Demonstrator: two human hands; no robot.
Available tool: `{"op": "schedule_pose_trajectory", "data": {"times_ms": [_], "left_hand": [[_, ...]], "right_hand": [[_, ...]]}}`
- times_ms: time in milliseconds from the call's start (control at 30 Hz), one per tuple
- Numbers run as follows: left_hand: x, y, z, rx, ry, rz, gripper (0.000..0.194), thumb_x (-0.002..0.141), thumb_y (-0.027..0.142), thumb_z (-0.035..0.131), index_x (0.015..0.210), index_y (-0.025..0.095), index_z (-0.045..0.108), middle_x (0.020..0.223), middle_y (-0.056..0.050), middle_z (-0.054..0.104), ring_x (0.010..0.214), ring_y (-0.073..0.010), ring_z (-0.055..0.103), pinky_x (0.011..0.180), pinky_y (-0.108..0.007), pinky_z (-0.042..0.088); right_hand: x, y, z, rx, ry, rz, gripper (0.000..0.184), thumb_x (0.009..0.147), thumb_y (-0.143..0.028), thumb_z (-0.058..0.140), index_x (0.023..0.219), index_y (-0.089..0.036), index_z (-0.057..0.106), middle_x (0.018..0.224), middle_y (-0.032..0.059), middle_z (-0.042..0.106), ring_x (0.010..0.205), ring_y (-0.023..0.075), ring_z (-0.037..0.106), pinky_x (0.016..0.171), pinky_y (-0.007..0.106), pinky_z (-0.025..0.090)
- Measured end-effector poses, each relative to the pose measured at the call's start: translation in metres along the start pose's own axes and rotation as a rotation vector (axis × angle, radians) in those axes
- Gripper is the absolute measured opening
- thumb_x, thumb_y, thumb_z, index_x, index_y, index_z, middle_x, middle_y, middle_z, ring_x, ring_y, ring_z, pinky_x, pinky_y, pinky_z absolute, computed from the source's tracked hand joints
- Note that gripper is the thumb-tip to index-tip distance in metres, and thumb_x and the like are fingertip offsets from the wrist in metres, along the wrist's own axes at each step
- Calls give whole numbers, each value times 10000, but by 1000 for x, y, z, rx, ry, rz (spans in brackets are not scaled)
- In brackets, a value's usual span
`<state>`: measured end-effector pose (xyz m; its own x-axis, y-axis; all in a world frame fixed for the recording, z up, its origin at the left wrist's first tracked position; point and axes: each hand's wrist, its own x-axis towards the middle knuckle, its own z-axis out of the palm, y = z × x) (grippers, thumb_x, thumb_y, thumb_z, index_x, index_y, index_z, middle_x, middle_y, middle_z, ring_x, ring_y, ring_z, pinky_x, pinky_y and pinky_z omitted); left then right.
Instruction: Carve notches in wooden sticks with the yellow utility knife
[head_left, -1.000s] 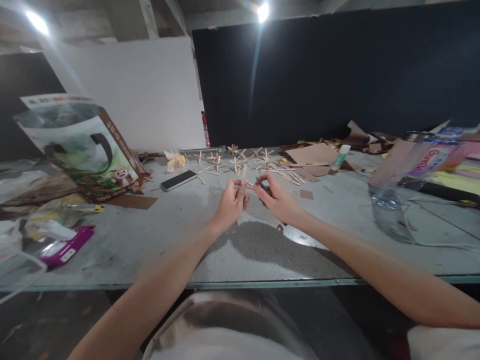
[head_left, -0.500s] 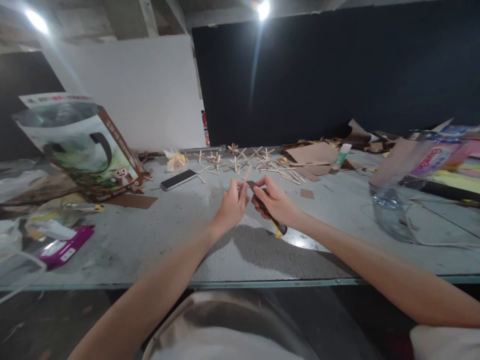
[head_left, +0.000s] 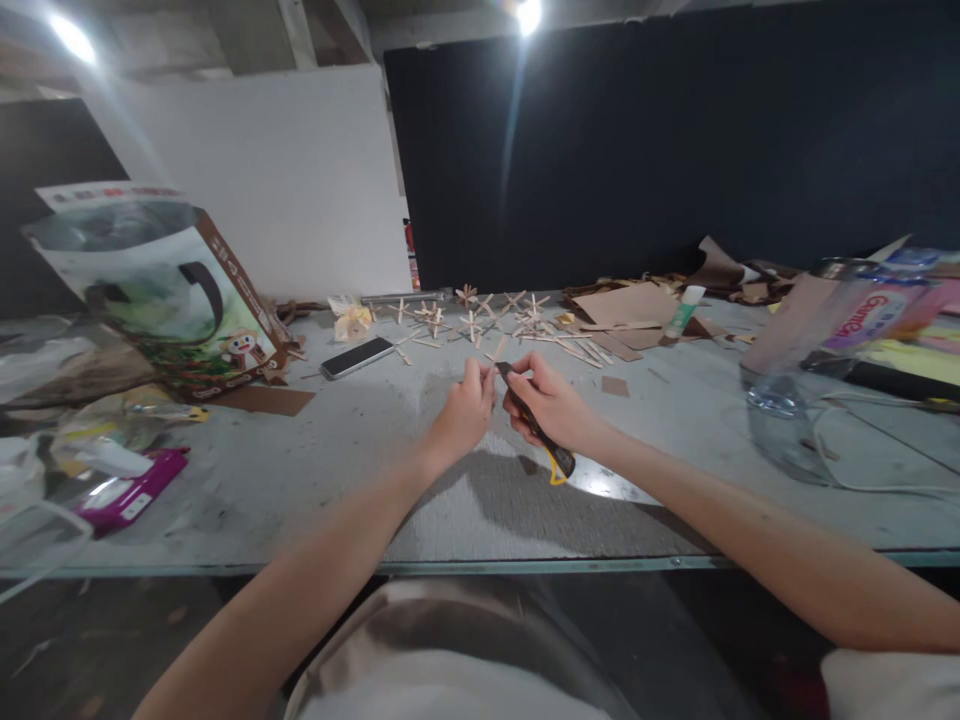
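Observation:
Over the middle of the table, my left hand [head_left: 466, 405] pinches a wooden craft stick [head_left: 500, 348], whose pale end sticks up beyond the fingertips. My right hand [head_left: 553, 402] is closed around a dark utility knife [head_left: 553, 455] with a yellow part at its rear end. The knife's front end meets the stick close to my left fingertips; fingers hide the blade and the point of contact. Behind the hands, several joined sticks [head_left: 471, 326] in star and cross shapes lie among loose sticks [head_left: 589, 350].
A phone [head_left: 357, 358] lies left of the sticks. Farther left are a large printed bag [head_left: 176, 300] and a purple packet [head_left: 139, 490]. Cardboard pieces [head_left: 626, 308] and a glue stick [head_left: 684, 312] sit at back right. A clear plastic bottle [head_left: 787, 420] stands at the right.
My right hand has turned, bringing the knife's handle into view, angled down to the right, and its front end to the stick. The stick has tilted right and shows less above my fingers.

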<state>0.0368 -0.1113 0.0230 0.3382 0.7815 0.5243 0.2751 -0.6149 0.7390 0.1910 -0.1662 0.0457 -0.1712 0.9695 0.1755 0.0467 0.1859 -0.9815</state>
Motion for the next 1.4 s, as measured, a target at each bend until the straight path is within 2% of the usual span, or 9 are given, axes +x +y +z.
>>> {"op": "schedule_pose_trajectory", "data": {"times_ms": [300,667,933,1200,1400], "left_hand": [[2,0,3,33,-25,-47,149,1057,294,490,919,242,466,651,34,543,555,-156,512,598,-284,329],[2,-5,3,65,-46,-44,87,1032,229,496,948,247,482,711,30,546,566,-156,492,606,-285,332],[0,-5,3,94,-55,-39,91,1029,212,515,947,243,492,724,17,565,557,-154,511,589,-279,343],[-2,-6,3,92,-100,-29,129,1042,200,458,922,249,464,683,19,528,565,-173,514,610,-294,350],[-2,-5,4,43,-83,-23,124,1034,207,461,918,250,461,647,39,503,537,-166,481,601,-297,358]], "right_hand": [[0,1,3,21,48,24,269,1008,-444,524,983,-302,298,629,-125,511,386,106,456,330,196,343],[-2,3,7,103,9,58,360,982,-512,568,978,-310,270,622,-141,479,376,93,395,346,187,325],[-2,2,7,30,12,94,308,1017,-447,545,970,-308,274,598,-135,465,377,101,416,333,176,319],[-1,1,7,-53,24,135,238,1059,-342,480,956,-305,269,591,-128,475,351,105,420,304,186,338],[0,5,8,-44,20,94,289,1039,-392,546,959,-306,282,586,-139,458,335,99,427,289,176,327]]}}
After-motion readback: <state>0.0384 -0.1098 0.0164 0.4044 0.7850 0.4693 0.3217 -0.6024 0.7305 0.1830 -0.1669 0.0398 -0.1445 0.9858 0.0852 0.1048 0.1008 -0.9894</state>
